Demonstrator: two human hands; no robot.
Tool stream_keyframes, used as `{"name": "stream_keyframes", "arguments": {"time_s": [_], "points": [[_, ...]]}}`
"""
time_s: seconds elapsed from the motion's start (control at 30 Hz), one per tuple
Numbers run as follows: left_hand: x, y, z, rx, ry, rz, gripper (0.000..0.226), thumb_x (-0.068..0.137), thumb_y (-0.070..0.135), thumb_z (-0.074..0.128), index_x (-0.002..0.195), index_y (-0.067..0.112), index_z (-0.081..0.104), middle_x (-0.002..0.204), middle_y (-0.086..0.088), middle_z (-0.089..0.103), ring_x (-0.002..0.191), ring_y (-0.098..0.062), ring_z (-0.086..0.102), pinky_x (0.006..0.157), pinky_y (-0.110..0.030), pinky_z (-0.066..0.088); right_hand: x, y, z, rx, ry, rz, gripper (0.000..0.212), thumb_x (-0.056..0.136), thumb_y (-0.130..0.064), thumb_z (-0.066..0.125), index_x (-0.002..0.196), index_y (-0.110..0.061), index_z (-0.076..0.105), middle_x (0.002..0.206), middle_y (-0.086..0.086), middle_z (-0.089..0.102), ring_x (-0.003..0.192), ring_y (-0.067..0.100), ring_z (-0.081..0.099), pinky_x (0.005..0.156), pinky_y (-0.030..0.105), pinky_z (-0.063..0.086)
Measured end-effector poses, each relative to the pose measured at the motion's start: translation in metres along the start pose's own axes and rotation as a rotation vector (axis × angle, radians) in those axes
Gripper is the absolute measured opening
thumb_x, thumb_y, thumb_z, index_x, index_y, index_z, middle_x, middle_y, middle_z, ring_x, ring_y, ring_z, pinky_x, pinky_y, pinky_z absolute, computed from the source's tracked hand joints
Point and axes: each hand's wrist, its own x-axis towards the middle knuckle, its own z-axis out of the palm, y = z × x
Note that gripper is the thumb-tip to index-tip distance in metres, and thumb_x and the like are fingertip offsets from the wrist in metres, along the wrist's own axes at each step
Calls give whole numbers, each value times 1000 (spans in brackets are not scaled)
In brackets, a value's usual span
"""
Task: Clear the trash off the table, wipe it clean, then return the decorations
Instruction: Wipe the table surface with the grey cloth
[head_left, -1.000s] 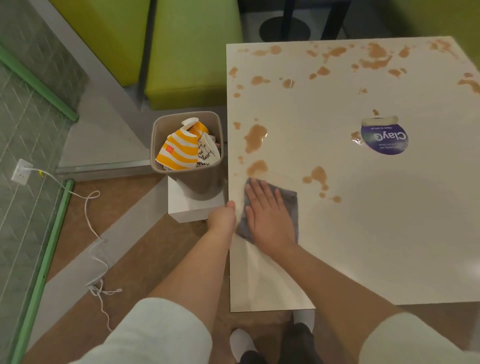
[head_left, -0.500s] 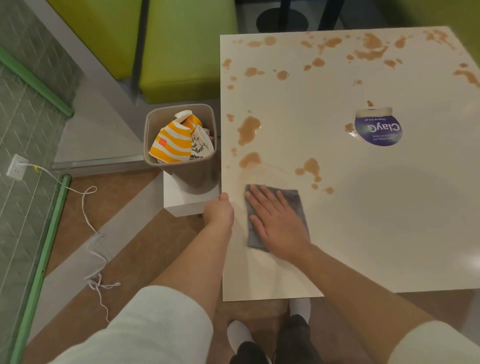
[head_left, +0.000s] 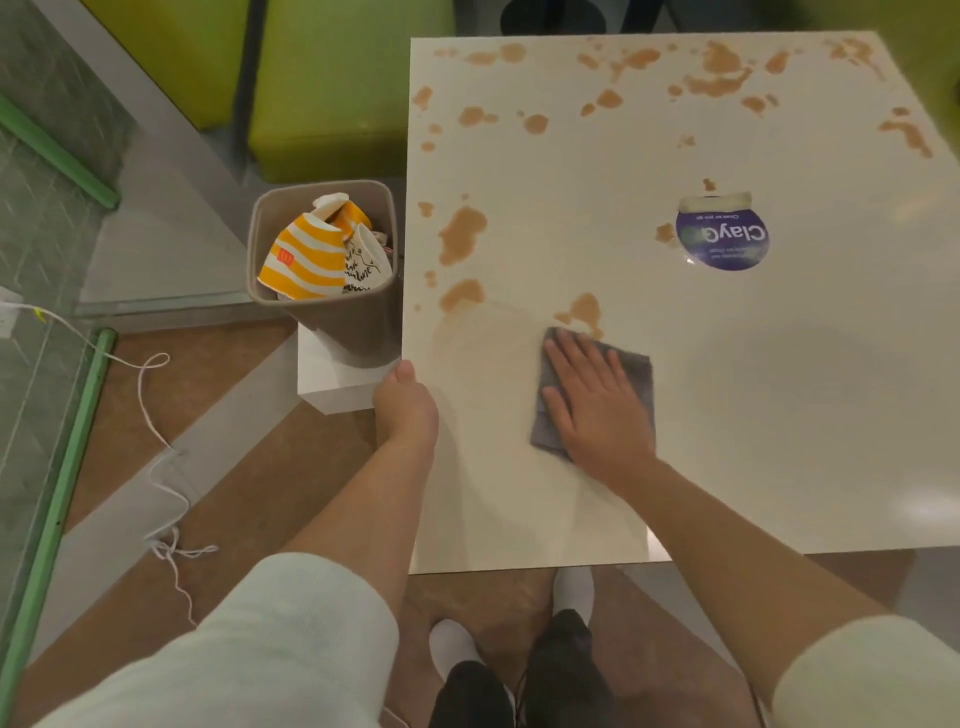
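A white square table (head_left: 779, 415) carries many brown spill stains (head_left: 461, 235), mostly along its far and left parts. My right hand (head_left: 592, 400) lies flat with straight fingers on a grey cloth (head_left: 636, 374), pressing it to the tabletop just below a brown stain (head_left: 584, 310). My left hand (head_left: 405, 405) grips the table's left edge, its fingers hidden under the rim. A round purple sticker (head_left: 723, 236) reading "ClayGo" sits on the table right of centre.
A grey-brown bin (head_left: 363, 322) holding crumpled yellow-striped paper trash (head_left: 301, 257) stands on a white box (head_left: 332, 379) beside the table's left edge. Green seats (head_left: 337, 93) are beyond it. A white cable (head_left: 156, 452) trails over the floor at left. My feet (head_left: 519, 649) are below the near edge.
My right hand has slid the grey cloth to the right across the near-left part of the table, leaving a faint wet smear. My left hand stays on the table edge.
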Motion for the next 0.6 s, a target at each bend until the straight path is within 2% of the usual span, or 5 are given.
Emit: {"name": "stream_keyframes", "arguments": {"time_s": [0.13,0.3,0.4,0.5,0.6], "points": [[2,-6,4,146,101,12,46,105,39,23,123,15,58,127,-11,57,114,-31,50,98,-38,35,18,-13,7,-6,72,194,60,99,-39,16,154,-15,21,162,1,15,150,18,10,122,41,5],[-3,-7,10,258,163,20,51,104,42,18,130,13,51,134,-12,55,125,-32,48,104,-41,33,-15,10,2,-12,-49,-194,55,104,-37,17,155,-16,19,162,-2,12,150,13,7,121,37,7],[0,-8,8,253,176,13,52,104,43,17,130,12,50,135,-13,54,127,-32,47,106,-41,31,-6,47,-9,-16,-7,-48,56,103,-38,15,155,-17,19,162,-4,13,149,11,7,122,34,3],[1,-11,10,263,156,37,48,103,41,18,128,13,50,128,-12,56,121,-32,50,101,-41,37,23,44,-8,-26,18,91,61,100,-38,10,155,-14,16,163,-1,11,150,15,6,122,37,2],[5,-11,9,203,107,12,50,101,46,19,126,16,50,128,-9,55,118,-31,50,103,-41,38,25,16,-5,-4,14,42,61,99,-38,14,154,-12,20,162,2,14,150,19,10,122,39,5]]}}
